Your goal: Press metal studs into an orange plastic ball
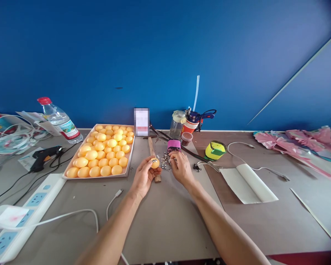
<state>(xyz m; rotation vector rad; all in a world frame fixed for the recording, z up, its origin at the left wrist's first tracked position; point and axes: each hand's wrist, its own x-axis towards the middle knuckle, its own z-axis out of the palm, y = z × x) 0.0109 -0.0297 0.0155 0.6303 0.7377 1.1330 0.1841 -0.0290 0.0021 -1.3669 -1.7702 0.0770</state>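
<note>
My left hand (145, 175) is closed around an orange table tennis ball (155, 163), which has small dark and silvery marks or pieces on its upper side. Just to the right, a loose pile of small shiny metal pieces (165, 161) lies on the table. My right hand (182, 167) is at the pile's right edge, its fingertips pinched together; whatever they hold is too small to make out. Behind those fingers stands a small pink container (174, 144) with dark contents. A hammer's wooden handle (151, 147) runs under the ball, partly hidden by my left hand.
A shallow box (129, 162) of orange balls sits to the left, near a water bottle (62, 121), a glue gun (45, 157) and a power strip (30, 213). Rearward are a jar (178, 125) and a paper cup (189, 127). Rightward lie yellow tape (215, 150) and white paper (248, 184).
</note>
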